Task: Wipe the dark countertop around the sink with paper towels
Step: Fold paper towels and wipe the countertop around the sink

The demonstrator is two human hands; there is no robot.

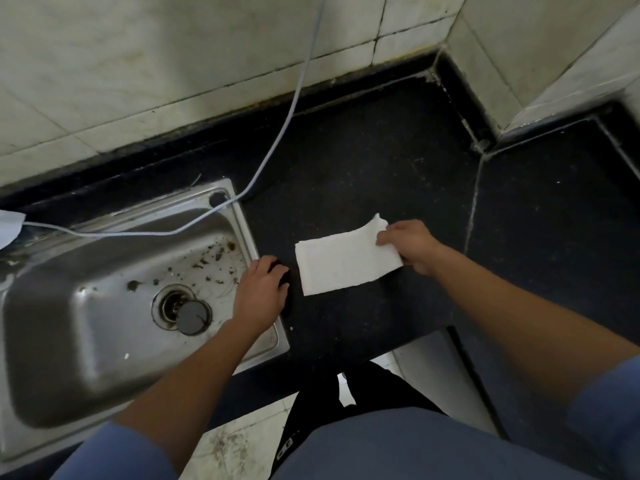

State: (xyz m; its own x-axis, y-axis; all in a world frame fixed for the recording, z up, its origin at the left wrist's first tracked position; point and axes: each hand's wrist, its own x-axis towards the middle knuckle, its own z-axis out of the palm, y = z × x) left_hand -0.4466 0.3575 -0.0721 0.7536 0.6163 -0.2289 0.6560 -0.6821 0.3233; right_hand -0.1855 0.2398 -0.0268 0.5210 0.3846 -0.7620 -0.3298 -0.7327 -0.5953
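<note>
One paper towel (343,261), folded flat, lies on the dark countertop (363,161) just R of the sink (69,306). Your R hand (412,245) pinches its R end btwn thumb & fingers, w/ that corner lifted a bit. Your L hand (259,292) sits at the sink's R rim, fingers bent over smth dark; can't tell if they grip it. Pale cable (287,112) drops from the wall & crosses the sink's back. Dark plug (192,317) lies by the drain.
</note>
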